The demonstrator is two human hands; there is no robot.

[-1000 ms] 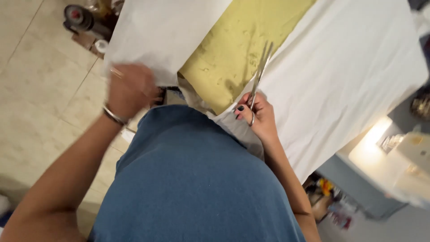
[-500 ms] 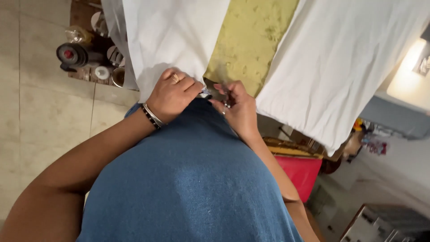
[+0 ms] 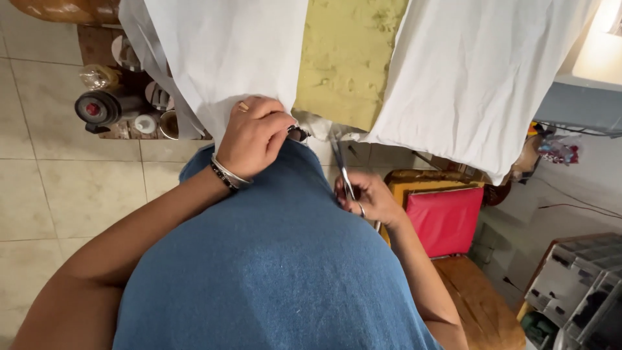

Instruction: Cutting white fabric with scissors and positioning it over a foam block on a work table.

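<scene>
My left hand [image 3: 254, 135] grips the lower edge of a white cloth [image 3: 227, 58] that hangs over the table's near side; bangles circle its wrist. My right hand [image 3: 369, 198] is lower and to the right, close to my blue shirt [image 3: 272, 259], and holds a pair of metal scissors [image 3: 342, 170] with the blades pointing up toward the cloth. A yellow-green padded surface [image 3: 346, 58] shows between the white cloth and a second white sheet [image 3: 479, 71] on the right.
A low wooden stand with dark spools, cups and small pots [image 3: 116, 107] sits on the tiled floor at the left. A red cushion on a wooden stool [image 3: 447, 217] stands at the right, plastic drawers [image 3: 576, 285] beyond it.
My right hand has dropped down and right, away from the cloth edge, with the scissors. My left hand stays gripped on the white cloth's edge.
</scene>
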